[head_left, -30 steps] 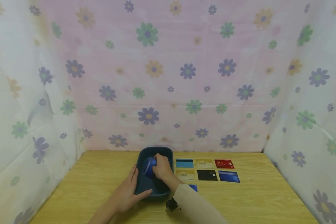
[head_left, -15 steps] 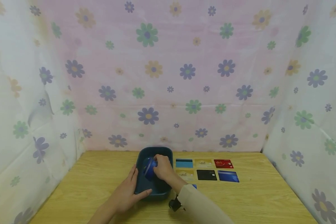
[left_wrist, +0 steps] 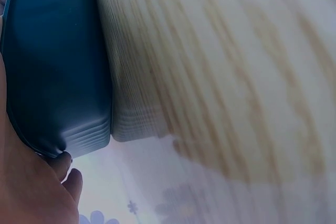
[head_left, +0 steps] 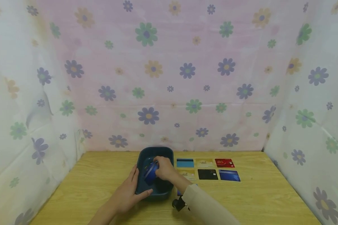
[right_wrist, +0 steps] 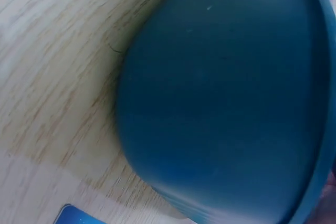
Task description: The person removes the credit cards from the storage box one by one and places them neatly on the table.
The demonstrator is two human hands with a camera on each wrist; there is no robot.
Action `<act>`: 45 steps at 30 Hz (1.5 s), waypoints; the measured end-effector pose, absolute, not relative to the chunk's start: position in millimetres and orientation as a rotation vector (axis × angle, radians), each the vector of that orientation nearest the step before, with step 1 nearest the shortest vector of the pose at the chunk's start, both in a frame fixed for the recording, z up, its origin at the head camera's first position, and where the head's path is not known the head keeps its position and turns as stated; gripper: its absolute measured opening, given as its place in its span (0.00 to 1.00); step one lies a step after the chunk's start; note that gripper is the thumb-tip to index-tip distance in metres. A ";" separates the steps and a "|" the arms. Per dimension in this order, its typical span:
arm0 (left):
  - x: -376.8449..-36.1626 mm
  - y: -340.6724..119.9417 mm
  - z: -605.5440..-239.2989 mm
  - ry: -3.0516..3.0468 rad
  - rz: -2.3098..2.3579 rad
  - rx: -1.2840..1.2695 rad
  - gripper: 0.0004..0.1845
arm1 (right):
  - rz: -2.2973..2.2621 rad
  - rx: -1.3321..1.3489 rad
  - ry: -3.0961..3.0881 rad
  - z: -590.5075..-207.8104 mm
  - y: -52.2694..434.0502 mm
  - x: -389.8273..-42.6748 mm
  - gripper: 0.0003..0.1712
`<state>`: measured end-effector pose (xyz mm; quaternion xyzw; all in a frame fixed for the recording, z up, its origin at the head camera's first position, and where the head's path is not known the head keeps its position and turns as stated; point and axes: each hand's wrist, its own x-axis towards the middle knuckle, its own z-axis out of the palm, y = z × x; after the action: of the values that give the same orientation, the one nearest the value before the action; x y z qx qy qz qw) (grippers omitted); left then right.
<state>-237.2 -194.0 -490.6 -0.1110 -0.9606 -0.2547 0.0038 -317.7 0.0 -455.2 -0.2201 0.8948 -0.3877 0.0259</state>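
Note:
A dark teal plastic tub (head_left: 153, 148) stands on the wood-grain table. My left hand (head_left: 124, 193) rests against its near left corner, the fingers straight along the left side and the thumb reaching over the front rim. Inside the tub, my right hand (head_left: 165, 169) pinches a blue card (head_left: 150, 178) with a pale stripe, held tilted. In the left wrist view, fingertips (left_wrist: 73, 182) lie beside the rim of the tub (left_wrist: 58, 66). The right wrist view is mostly filled by the outer wall of the tub (right_wrist: 220, 103), which hides that hand's fingers.
Right of the tub, cards lie in rows: turquoise (head_left: 185, 163), gold (head_left: 204, 163), red (head_left: 224, 163), another gold (head_left: 186, 173), black (head_left: 207, 174) and blue (head_left: 229, 175). My right forearm partly covers another blue card (head_left: 181, 190). Flowered cloth (head_left: 169, 78) encloses the back and sides.
The blue card has turned and dipped slightly in my right hand, and the right sleeve has shifted a little to the right. My left hand keeps its place on the tub.

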 end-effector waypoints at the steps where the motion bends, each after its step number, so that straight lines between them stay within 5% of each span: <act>1: -237.5 -194.0 -490.5 -3.012 -0.796 -0.346 0.64 | -1.230 -0.674 2.738 -454.6 1.1 -317.2 0.28; 45: -240.0 -194.4 -491.4 -3.038 -0.787 -0.367 0.66 | -1.645 -0.735 2.432 -434.3 59.1 -287.9 0.21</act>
<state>-240.0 -194.4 -491.4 -0.1162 -0.9615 -0.2490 -0.0092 -287.9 59.1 -434.3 -0.2425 0.8021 -0.5426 0.0574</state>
